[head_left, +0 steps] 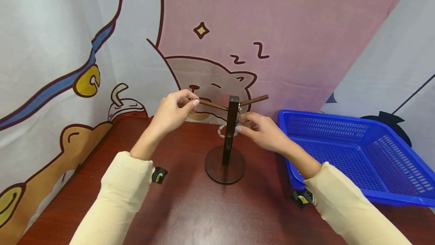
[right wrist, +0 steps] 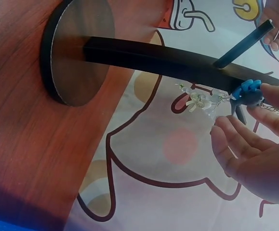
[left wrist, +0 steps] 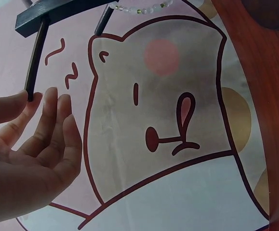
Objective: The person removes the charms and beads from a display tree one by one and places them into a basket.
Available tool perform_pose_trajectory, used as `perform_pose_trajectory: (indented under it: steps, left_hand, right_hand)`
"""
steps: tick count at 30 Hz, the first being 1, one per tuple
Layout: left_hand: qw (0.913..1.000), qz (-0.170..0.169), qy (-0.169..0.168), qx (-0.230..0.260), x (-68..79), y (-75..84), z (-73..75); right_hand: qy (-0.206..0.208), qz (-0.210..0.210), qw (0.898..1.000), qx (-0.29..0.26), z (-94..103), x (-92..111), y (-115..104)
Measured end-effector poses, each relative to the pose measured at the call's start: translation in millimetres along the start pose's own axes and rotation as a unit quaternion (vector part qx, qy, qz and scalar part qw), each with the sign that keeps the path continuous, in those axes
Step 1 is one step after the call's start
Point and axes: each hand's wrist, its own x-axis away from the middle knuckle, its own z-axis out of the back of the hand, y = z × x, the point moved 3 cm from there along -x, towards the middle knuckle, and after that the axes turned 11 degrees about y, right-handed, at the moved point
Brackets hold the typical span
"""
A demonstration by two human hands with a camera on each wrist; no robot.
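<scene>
A dark wooden stand with a round base [head_left: 225, 171], an upright post [head_left: 232, 124] and thin side pegs stands on the table. My left hand [head_left: 175, 111] pinches the tip of the left peg [head_left: 214, 104] between thumb and index finger; its other fingers are loosely bent in the left wrist view. Beside the post, my right hand [head_left: 263, 133] pinches a keychain charm [right wrist: 247, 98], blue and grey-blue, with a metal chain [head_left: 239, 113] above it. A clear beaded bracelet [head_left: 221, 131] hangs by the post, partly hidden behind it. The right peg [head_left: 256, 99] extends above my right hand.
A blue plastic basket [head_left: 326, 115] with slotted walls stands on the right of the reddish-brown table [head_left: 183, 207], close to my right forearm. Behind the stand hangs a cartoon-printed cloth [head_left: 289, 22]. Small black devices [head_left: 159, 175] are worn at both wrists.
</scene>
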Motion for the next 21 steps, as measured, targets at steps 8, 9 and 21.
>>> perform_pose_trajectory:
  steps: [8, 9, 21]
  left_hand:
    - [1.0000, 0.001, -0.002, -0.003, -0.3, -0.7, -0.6]
    - [1.0000, 0.001, -0.002, -0.002, -0.3, -0.6, -0.6]
    - [1.0000, 0.002, -0.004, -0.001, 0.1, 1.2, 0.8]
  right_hand:
    - [-0.002, 0.003, 1.000, -0.002, 0.9, 1.8, 1.1]
    - [-0.001, 0.003, 1.000, -0.002, 1.4, 2.0, 1.1]
    - [0.007, 0.003, 1.000, -0.007, 6.8, 4.8, -0.5]
